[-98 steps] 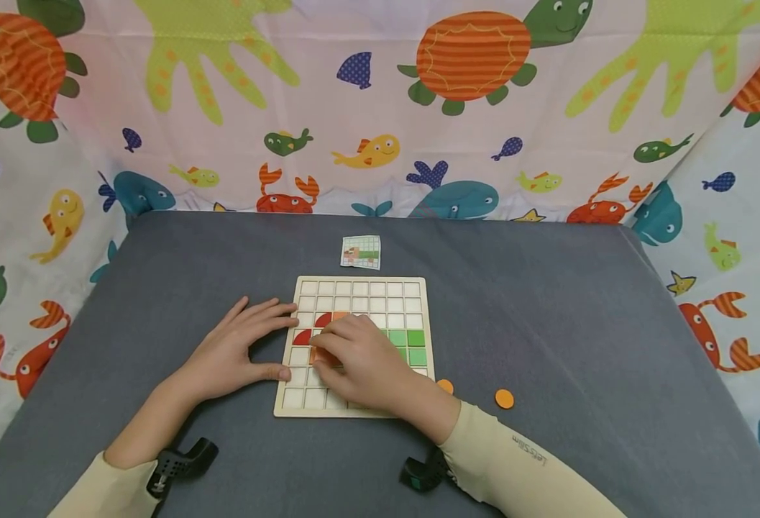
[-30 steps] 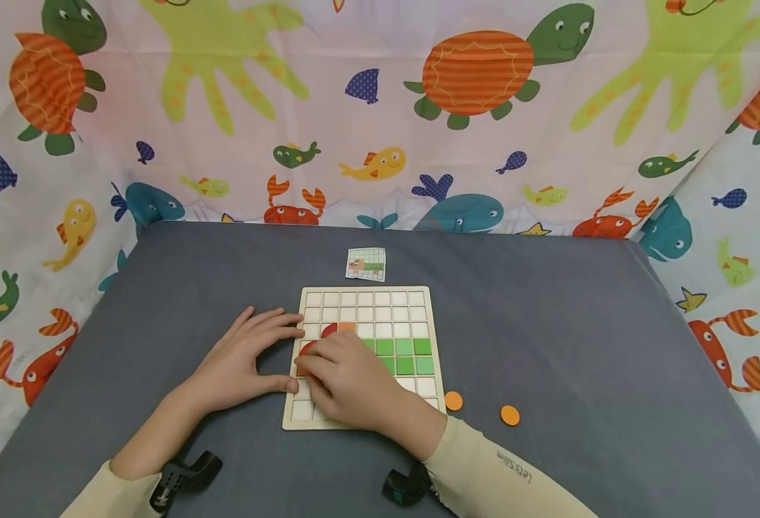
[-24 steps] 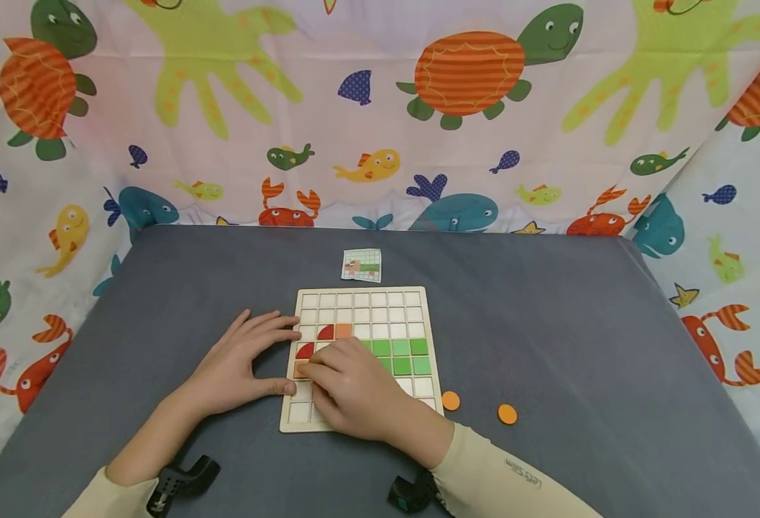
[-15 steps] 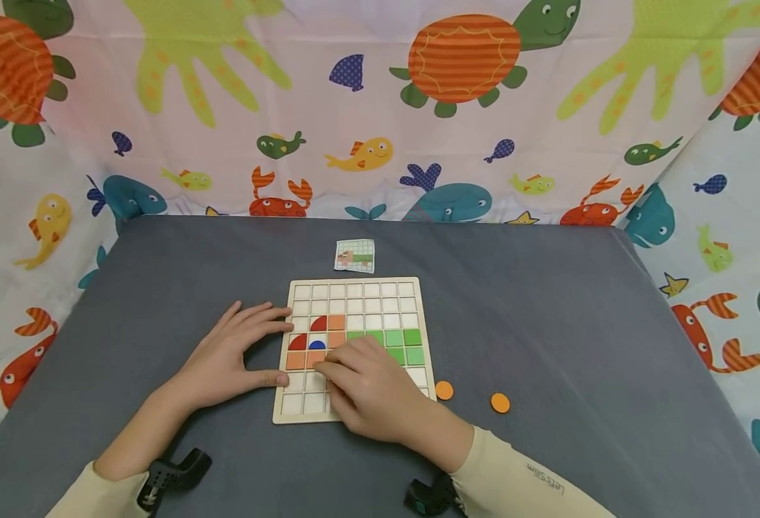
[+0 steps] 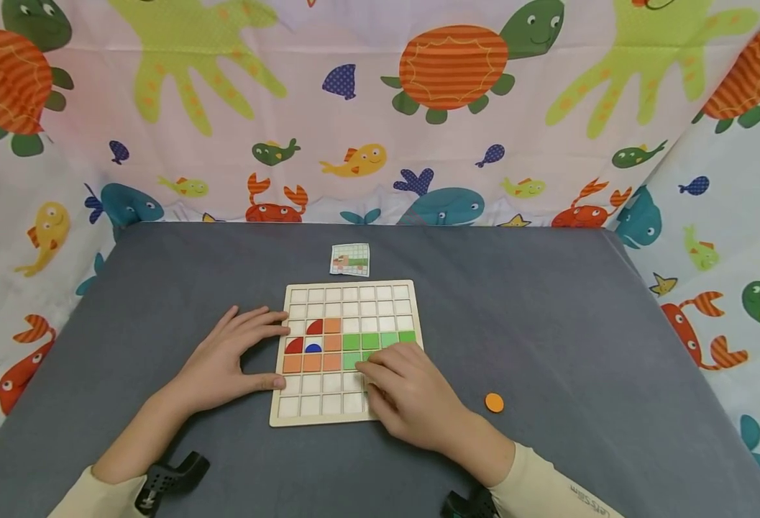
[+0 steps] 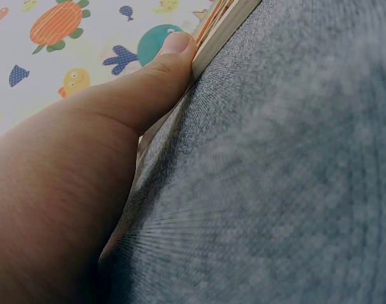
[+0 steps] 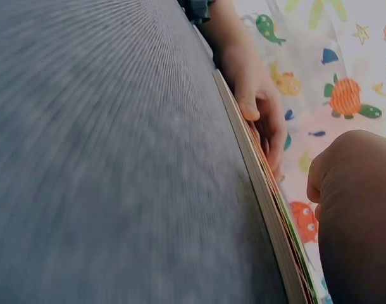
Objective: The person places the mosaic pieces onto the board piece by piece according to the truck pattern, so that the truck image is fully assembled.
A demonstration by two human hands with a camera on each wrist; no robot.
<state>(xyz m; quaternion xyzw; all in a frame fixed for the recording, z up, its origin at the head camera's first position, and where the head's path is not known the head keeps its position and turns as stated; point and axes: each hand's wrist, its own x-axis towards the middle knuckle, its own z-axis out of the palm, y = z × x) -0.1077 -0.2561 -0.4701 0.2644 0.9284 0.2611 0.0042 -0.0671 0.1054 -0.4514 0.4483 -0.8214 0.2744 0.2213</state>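
A pale wooden grid board [image 5: 315, 410] lies on the grey cloth. My left hand [image 5: 218, 367] is at its left side, with the thumb against the edge [image 6: 177, 44] and the fingertips at the rim further up. My right hand [image 5: 412, 396] is over the board's right part, its fingers bent loosely and the index fingertip by the green tiles [image 5: 351, 341]. No piece shows between its finger and thumb. Orange square tiles [image 5: 311, 362], red quarter-round tiles [image 5: 294, 346] and a tile with a blue half-round [image 5: 313, 347] sit in cells left of the green ones.
A small printed card [image 5: 350, 260] with a coloured grid picture lies beyond the board. An orange disc [image 5: 494, 402] rests on the cloth to the right. Behind the table [image 5: 515, 288] hangs a curtain [image 5: 224, 165] with sea animals.
From the left tiles, my right hand has moved right to the green tiles, uncovering the red, blue and orange ones. The nearer orange disc is now hidden. My left hand stays at the board.
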